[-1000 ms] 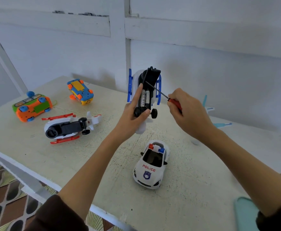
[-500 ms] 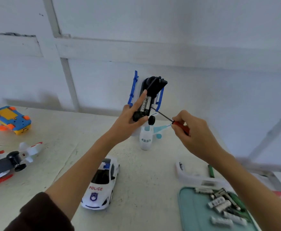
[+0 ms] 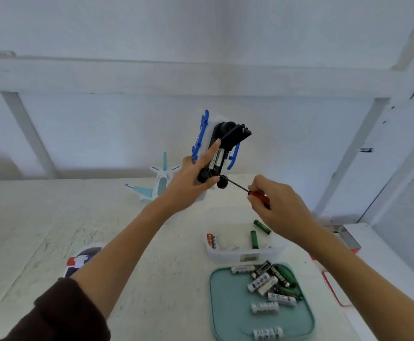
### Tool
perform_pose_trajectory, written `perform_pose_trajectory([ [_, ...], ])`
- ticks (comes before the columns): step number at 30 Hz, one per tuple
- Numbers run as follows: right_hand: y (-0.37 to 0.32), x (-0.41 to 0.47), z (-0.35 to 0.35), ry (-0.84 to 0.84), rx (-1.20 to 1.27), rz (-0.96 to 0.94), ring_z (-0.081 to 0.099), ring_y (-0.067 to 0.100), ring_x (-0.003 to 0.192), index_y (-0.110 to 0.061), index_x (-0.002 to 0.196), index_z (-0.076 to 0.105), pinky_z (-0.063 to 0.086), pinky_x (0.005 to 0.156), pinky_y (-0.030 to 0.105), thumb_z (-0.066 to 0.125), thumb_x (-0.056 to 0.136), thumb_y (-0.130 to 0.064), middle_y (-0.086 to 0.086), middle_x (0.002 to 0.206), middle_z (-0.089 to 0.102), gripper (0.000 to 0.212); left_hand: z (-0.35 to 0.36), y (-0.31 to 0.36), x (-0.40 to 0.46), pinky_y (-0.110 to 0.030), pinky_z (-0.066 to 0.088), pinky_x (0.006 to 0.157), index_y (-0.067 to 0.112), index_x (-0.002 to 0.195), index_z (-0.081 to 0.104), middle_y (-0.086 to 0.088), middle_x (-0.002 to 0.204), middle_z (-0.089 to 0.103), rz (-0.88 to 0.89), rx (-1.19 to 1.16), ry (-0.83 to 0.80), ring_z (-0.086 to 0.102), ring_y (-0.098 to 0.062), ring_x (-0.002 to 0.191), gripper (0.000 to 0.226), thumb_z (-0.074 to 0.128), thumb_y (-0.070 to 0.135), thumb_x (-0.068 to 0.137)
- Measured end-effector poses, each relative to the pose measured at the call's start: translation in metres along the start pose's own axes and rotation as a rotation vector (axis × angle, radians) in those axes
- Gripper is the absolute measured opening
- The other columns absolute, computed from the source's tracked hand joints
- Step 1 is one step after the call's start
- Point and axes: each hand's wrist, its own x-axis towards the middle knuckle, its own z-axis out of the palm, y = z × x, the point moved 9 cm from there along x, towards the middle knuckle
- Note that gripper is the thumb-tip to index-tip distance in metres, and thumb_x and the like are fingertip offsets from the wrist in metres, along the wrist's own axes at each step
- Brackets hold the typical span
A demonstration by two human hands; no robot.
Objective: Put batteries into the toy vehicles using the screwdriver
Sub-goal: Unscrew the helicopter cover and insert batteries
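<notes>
Several loose batteries (image 3: 266, 283) lie on the teal tray (image 3: 228, 313) nearest the viewer. Beyond it, the right hand (image 3: 277, 207) pinches the screwdriver (image 3: 252, 193), while the left hand (image 3: 188, 183) grips the toy helicopter (image 3: 222, 148) aloft, underside exposed. Steady the toy, keeping the blade square to the screw.

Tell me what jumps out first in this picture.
A blue-and-white toy is held up mid-frame by the left hand, underside toward the camera. The right hand grips a red-handled screwdriver just right of it. Batteries lie heaped on a teal tray at lower right.
</notes>
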Motion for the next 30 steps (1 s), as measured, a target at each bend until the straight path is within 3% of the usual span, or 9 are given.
perform_pose_trajectory([
  [4,0.01,-0.005,-0.002,-0.01,-0.031,0.019,0.053,0.023,0.063,-0.011,0.088,0.049,0.049,0.061,0.04,0.049,0.091,-0.015,0.005,0.088,0.065,0.005,0.015,0.003,0.003,0.0,0.032,0.072,0.058,0.137,0.004,0.005,0.093,0.03,-0.01,-0.003,-0.013,0.037,-0.009,0.072,0.068,0.051,0.027,0.098],
  [9,0.016,-0.011,0.005,0.002,-0.103,-0.007,0.049,0.026,0.056,-0.009,0.087,0.047,0.042,0.053,0.038,0.045,0.094,-0.016,0.005,0.079,0.059,0.01,0.025,0.007,0.005,0.002,0.033,0.071,0.057,0.136,0.0,-0.003,0.101,0.032,-0.046,0.014,0.004,0.039,-0.01,0.07,0.069,0.05,0.028,0.099],
  [13,0.018,-0.018,0.013,0.051,-0.078,-0.01,0.048,0.029,0.048,-0.004,0.091,0.05,0.041,0.046,0.04,0.045,0.095,-0.015,0.007,0.08,0.055,0.012,0.03,0.006,0.006,-0.009,0.035,0.07,0.059,0.134,-0.001,-0.003,0.099,0.033,-0.093,-0.049,0.039,0.041,-0.011,0.074,0.067,0.049,0.029,0.099],
  [19,0.037,-0.018,0.018,0.084,0.022,0.057,0.051,0.026,0.054,-0.005,0.098,0.05,0.041,0.052,0.035,0.043,0.096,-0.017,0.004,0.079,0.055,0.014,0.034,0.001,0.01,-0.012,0.033,0.073,0.059,0.135,0.003,-0.008,0.104,0.037,-0.116,-0.099,0.013,0.043,-0.013,0.078,0.065,0.049,0.03,0.099],
  [24,0.047,-0.01,-0.005,0.183,-0.014,-0.014,0.057,0.022,0.054,-0.005,0.098,0.057,0.049,0.05,0.036,0.057,0.09,-0.013,0.004,0.084,0.066,0.011,0.034,-0.006,0.013,-0.015,0.036,0.078,0.068,0.127,0.005,-0.011,0.111,0.039,-0.1,-0.109,-0.057,0.046,-0.029,0.09,0.065,0.049,0.03,0.099],
  [27,0.046,0.004,-0.028,0.258,-0.113,-0.099,0.061,0.019,0.058,-0.008,0.095,0.061,0.051,0.05,0.035,0.06,0.087,-0.014,0.001,0.083,0.069,0.011,0.033,-0.005,0.015,-0.021,0.034,0.081,0.072,0.123,0.005,-0.002,0.105,0.035,-0.078,-0.063,-0.117,0.044,-0.018,0.086,0.065,0.049,0.03,0.099],
  [30,0.042,0.015,-0.042,0.288,-0.182,-0.15,0.06,0.017,0.053,-0.01,0.088,0.063,0.048,0.045,0.029,0.057,0.083,-0.018,-0.003,0.075,0.068,0.011,0.034,-0.003,0.015,-0.018,0.033,0.081,0.072,0.122,0.006,0.0,0.105,0.036,-0.05,-0.019,-0.148,0.045,-0.017,0.09,0.065,0.05,0.03,0.098],
])
